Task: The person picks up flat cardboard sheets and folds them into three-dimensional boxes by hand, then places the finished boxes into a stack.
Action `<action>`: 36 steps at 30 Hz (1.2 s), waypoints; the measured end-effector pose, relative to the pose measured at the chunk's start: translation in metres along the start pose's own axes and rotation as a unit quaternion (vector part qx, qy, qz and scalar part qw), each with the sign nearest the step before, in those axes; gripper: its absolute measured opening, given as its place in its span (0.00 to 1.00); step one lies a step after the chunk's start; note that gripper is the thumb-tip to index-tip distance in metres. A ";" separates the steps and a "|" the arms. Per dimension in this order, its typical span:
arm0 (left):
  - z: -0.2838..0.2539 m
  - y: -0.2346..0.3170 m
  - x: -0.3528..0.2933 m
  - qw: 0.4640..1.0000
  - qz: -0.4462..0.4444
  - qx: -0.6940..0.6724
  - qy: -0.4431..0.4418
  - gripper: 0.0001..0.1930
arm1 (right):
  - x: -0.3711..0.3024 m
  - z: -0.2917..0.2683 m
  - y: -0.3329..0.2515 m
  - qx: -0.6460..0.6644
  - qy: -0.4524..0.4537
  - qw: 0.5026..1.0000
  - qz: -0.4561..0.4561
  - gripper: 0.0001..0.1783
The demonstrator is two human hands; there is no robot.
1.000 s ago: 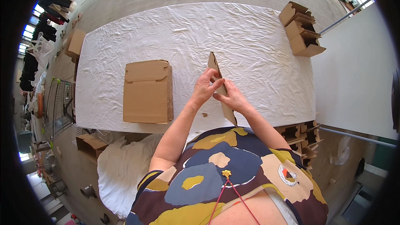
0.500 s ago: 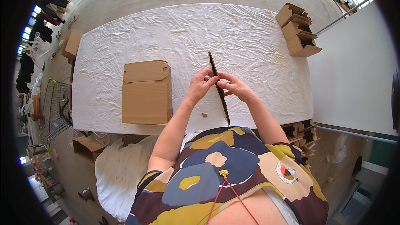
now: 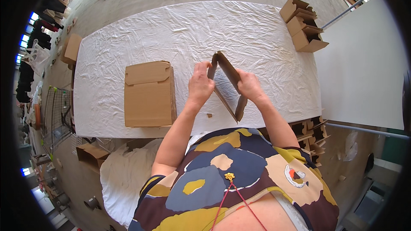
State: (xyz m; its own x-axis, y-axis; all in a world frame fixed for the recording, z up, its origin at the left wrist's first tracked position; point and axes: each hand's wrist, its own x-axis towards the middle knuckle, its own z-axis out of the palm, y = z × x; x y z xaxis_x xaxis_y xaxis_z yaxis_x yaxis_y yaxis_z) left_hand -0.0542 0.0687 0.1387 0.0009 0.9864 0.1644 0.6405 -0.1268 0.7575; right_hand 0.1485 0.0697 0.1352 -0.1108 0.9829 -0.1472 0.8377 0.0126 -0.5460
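Between my hands a cardboard box [image 3: 229, 73] stands on edge, partly unfolded into a narrow diamond with an open middle. My left hand [image 3: 200, 84] grips its left wall, fingers over the upper edge. On the other side, my right hand [image 3: 250, 84] holds the right wall with the thumb near the top edge. White cloth shows through the gap in the box. To the left lies a stack of flat folded cardboard boxes [image 3: 148, 105] on the white-covered table [image 3: 171, 25]. A small brown cardboard scrap [image 3: 209, 115] rests near my left wrist.
Opened cardboard boxes [image 3: 303, 26] sit at the table's far right corner. More boxes [image 3: 311, 139] are piled below the right near edge. A brown box [image 3: 90, 156] and white cloth [image 3: 124, 179] are at the lower left. A white panel [image 3: 364, 68] stands beyond the right side.
The flat folded box has been spread apart into a diamond shape. My hands have moved from close together at its middle to its opposite walls.
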 end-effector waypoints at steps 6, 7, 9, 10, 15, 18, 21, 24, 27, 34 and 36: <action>-0.045 0.014 0.005 0.997 -0.004 0.074 -0.031 0.24 | -0.002 -0.034 0.007 -0.040 0.058 0.997 0.039 0.20; -0.048 0.009 0.004 0.994 -0.023 0.082 -0.062 0.23 | -0.001 -0.034 0.013 -0.045 0.062 0.996 0.040 0.20; -0.046 -0.006 0.001 0.985 -0.061 0.097 -0.125 0.23 | 0.000 -0.030 0.024 -0.057 0.055 0.996 0.047 0.13; -0.042 -0.010 -0.002 0.983 -0.080 0.103 -0.132 0.23 | 0.001 -0.024 0.029 -0.065 0.053 0.995 0.056 0.12; -0.038 -0.018 0.001 0.986 -0.050 0.091 -0.133 0.28 | 0.012 -0.016 0.028 -0.069 0.037 0.997 0.019 0.08; -0.046 -0.002 0.000 0.978 -0.088 0.060 -0.179 0.33 | 0.015 -0.022 0.017 -0.080 0.035 0.996 -0.006 0.07; -0.045 -0.002 -0.009 0.975 -0.097 0.049 -0.193 0.39 | 0.016 -0.023 0.011 -0.087 -0.006 0.996 0.004 0.06; -0.039 -0.012 -0.021 0.974 -0.084 0.051 -0.203 0.42 | 0.014 0.000 0.022 -0.103 0.030 0.993 -0.043 0.05; -0.036 -0.024 -0.024 0.981 -0.061 -0.014 -0.184 0.41 | 0.015 0.000 0.022 -0.090 0.030 0.995 -0.044 0.05; -0.009 -0.022 -0.003 0.991 -0.090 -0.093 -0.041 0.34 | 0.015 0.002 0.023 -0.098 0.028 0.994 -0.041 0.05; 0.005 -0.034 -0.007 0.991 -0.067 -0.106 -0.041 0.34 | 0.016 0.002 0.021 -0.107 0.029 0.993 -0.049 0.05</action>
State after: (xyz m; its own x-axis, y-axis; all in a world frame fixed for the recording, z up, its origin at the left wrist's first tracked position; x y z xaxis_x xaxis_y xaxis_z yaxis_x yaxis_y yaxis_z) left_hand -0.0722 0.0669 0.1088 -0.0050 1.0000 0.0074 0.4636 -0.0042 0.8860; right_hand 0.1632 0.0850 0.1197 -0.1717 0.9838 -0.0518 0.9196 0.1412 -0.3667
